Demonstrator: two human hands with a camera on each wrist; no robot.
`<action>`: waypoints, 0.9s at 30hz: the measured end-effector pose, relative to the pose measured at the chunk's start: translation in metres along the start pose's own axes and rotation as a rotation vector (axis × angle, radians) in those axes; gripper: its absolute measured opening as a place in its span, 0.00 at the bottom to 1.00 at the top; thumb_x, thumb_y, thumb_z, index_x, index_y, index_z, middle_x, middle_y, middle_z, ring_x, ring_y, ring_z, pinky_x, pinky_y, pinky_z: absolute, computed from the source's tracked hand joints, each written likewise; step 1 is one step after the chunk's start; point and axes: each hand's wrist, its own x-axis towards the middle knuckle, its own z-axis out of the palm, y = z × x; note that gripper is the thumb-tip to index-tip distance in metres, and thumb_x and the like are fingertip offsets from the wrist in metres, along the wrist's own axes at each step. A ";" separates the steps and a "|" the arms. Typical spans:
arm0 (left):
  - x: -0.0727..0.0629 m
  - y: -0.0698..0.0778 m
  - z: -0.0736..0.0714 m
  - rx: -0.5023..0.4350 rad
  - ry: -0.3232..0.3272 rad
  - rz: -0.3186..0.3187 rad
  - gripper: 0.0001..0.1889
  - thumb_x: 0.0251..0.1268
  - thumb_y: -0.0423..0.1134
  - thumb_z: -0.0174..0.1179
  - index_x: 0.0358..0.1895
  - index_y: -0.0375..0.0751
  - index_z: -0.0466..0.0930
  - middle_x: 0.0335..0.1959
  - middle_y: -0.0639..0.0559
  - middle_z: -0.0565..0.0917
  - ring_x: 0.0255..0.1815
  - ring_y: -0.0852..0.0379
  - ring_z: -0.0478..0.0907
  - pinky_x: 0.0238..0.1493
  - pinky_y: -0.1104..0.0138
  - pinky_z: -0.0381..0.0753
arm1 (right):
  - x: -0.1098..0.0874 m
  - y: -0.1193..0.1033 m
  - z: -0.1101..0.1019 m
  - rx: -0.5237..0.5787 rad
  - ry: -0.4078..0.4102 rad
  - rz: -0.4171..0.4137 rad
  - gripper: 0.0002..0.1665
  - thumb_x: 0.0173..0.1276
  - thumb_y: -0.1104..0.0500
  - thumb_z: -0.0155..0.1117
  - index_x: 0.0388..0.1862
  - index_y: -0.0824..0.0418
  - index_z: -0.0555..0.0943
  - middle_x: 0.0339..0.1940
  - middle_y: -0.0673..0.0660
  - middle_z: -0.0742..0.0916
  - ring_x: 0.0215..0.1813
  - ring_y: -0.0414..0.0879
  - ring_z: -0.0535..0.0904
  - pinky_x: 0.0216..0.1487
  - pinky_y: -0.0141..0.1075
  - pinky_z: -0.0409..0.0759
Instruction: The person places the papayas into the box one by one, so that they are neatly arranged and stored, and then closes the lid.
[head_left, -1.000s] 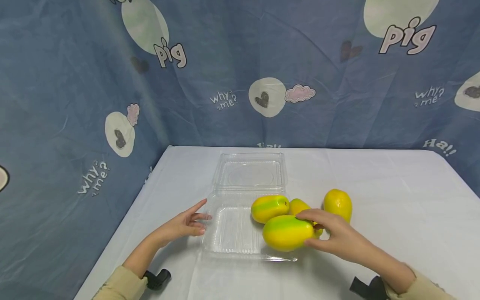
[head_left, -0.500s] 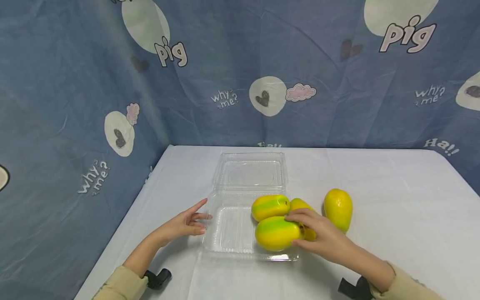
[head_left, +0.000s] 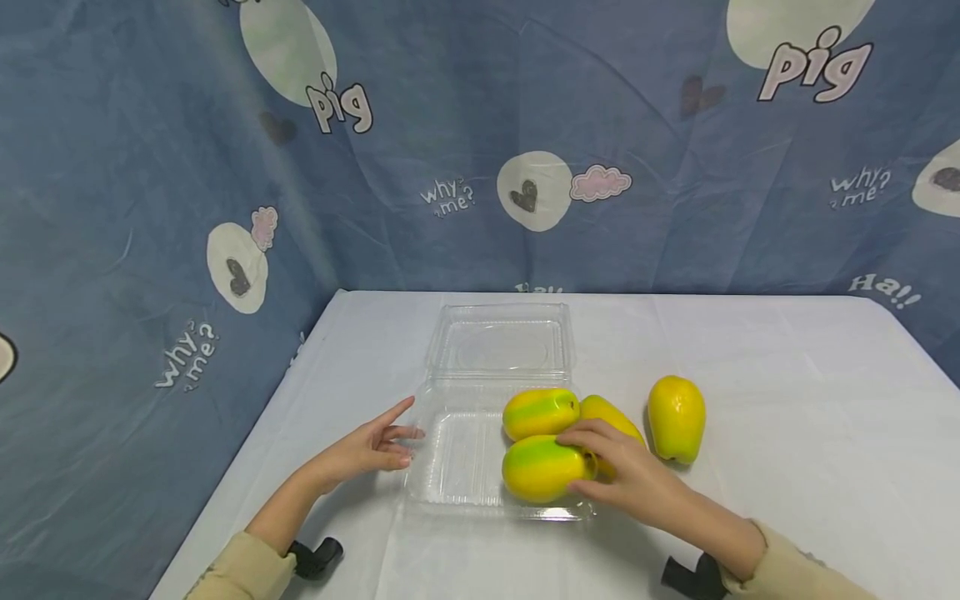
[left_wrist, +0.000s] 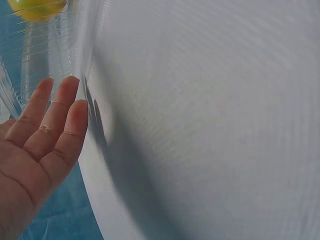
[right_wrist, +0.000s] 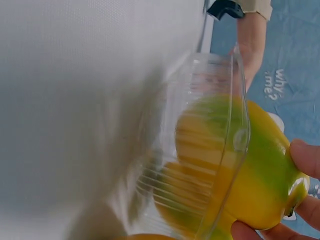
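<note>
My right hand (head_left: 626,479) grips a yellow-green papaya (head_left: 542,471) by its stem end, over the near right part of a clear plastic box (head_left: 450,467). The right wrist view has the fingertips round the stem end, with the papaya (right_wrist: 267,170) partly behind the clear box wall (right_wrist: 200,125). Behind it in the head view, a second papaya (head_left: 538,413) lies in the box. At the box's left edge, my left hand (head_left: 371,446) has its fingers extended; the left wrist view shows this hand (left_wrist: 45,145) palm up with nothing held.
The box's clear lid (head_left: 498,340) lies folded back behind it. A third yellow fruit (head_left: 609,414) sits at the box's right side, partly hidden by my right hand. Another yellow fruit (head_left: 677,418) rests farther right on the white tablecloth (head_left: 787,417).
The right hand has moved left with the papaya, bringing it farther over the box. The left hand has stayed at the box's left edge.
</note>
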 end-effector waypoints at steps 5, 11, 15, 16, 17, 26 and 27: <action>0.000 0.000 0.000 -0.008 -0.005 0.004 0.46 0.61 0.37 0.59 0.73 0.47 0.33 0.65 0.33 0.64 0.58 0.43 0.71 0.56 0.54 0.70 | 0.001 0.000 0.004 0.011 -0.009 0.024 0.26 0.52 0.56 0.71 0.51 0.58 0.77 0.51 0.52 0.79 0.50 0.44 0.75 0.51 0.39 0.76; 0.000 0.000 0.000 -0.001 -0.001 0.000 0.46 0.61 0.37 0.59 0.73 0.47 0.34 0.65 0.33 0.64 0.58 0.44 0.71 0.57 0.53 0.69 | 0.003 -0.002 0.008 -0.001 -0.039 0.055 0.26 0.52 0.55 0.71 0.52 0.58 0.77 0.51 0.51 0.79 0.50 0.45 0.75 0.51 0.40 0.75; -0.001 0.000 0.000 0.000 0.000 0.000 0.46 0.61 0.37 0.59 0.73 0.47 0.34 0.65 0.33 0.63 0.58 0.43 0.71 0.57 0.52 0.68 | 0.004 -0.005 0.009 -0.024 -0.065 0.075 0.27 0.53 0.54 0.70 0.52 0.58 0.77 0.52 0.52 0.79 0.52 0.47 0.75 0.53 0.43 0.74; -0.001 0.000 0.000 -0.001 -0.001 0.000 0.46 0.61 0.37 0.59 0.73 0.47 0.33 0.65 0.33 0.63 0.58 0.43 0.71 0.57 0.52 0.68 | 0.004 -0.005 0.009 -0.030 -0.070 0.078 0.27 0.53 0.54 0.70 0.52 0.58 0.77 0.52 0.52 0.79 0.52 0.47 0.75 0.53 0.43 0.74; -0.001 0.000 0.000 -0.002 -0.001 0.000 0.46 0.61 0.37 0.59 0.73 0.47 0.33 0.65 0.33 0.63 0.58 0.43 0.71 0.57 0.51 0.68 | 0.004 -0.006 0.010 -0.038 -0.075 0.079 0.27 0.53 0.53 0.70 0.52 0.58 0.77 0.52 0.53 0.79 0.53 0.48 0.75 0.53 0.43 0.74; 0.000 -0.001 0.000 -0.010 -0.005 0.007 0.46 0.61 0.37 0.58 0.73 0.48 0.34 0.65 0.33 0.63 0.58 0.42 0.70 0.57 0.52 0.69 | 0.004 -0.007 0.011 -0.075 -0.065 0.060 0.26 0.53 0.54 0.70 0.52 0.58 0.77 0.52 0.53 0.79 0.53 0.48 0.75 0.53 0.43 0.74; -0.001 -0.001 0.000 -0.010 -0.006 0.010 0.46 0.61 0.37 0.58 0.73 0.48 0.34 0.65 0.32 0.63 0.58 0.42 0.70 0.57 0.52 0.69 | 0.004 -0.007 0.011 -0.077 -0.064 0.053 0.26 0.54 0.54 0.70 0.52 0.58 0.77 0.52 0.53 0.79 0.53 0.49 0.75 0.53 0.43 0.74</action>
